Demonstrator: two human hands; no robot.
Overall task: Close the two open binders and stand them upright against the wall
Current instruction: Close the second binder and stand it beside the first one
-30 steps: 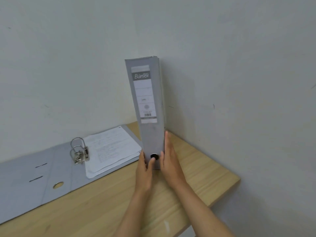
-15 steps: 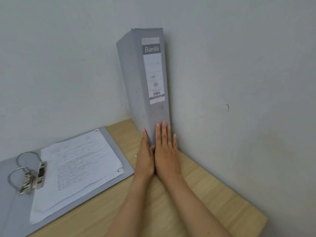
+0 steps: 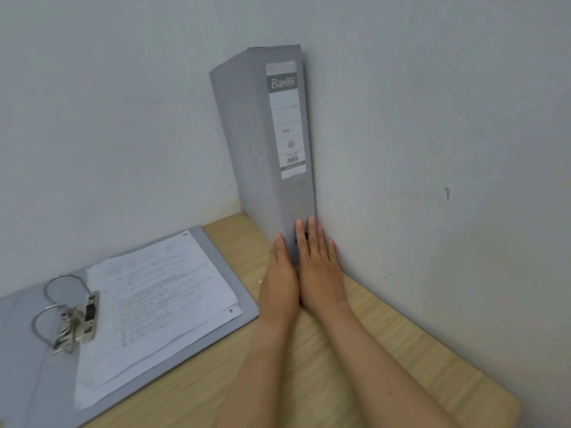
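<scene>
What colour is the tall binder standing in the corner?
Grey, with a white and grey-green spine label. The standing binder shows clearly in the head view.

Hidden, cropped and illegible parts at the desk corner

The open binder (image 3: 197,344) runs off the left and bottom edges, so its left cover is cut short. The print on its papers (image 3: 160,304) is too small to read, as is the small text low on the closed binder's spine label (image 3: 287,118). The right hand (image 3: 318,267) covers most of the spine's finger hole, and the left hand (image 3: 279,279) hides the binder's near bottom corner.
</scene>
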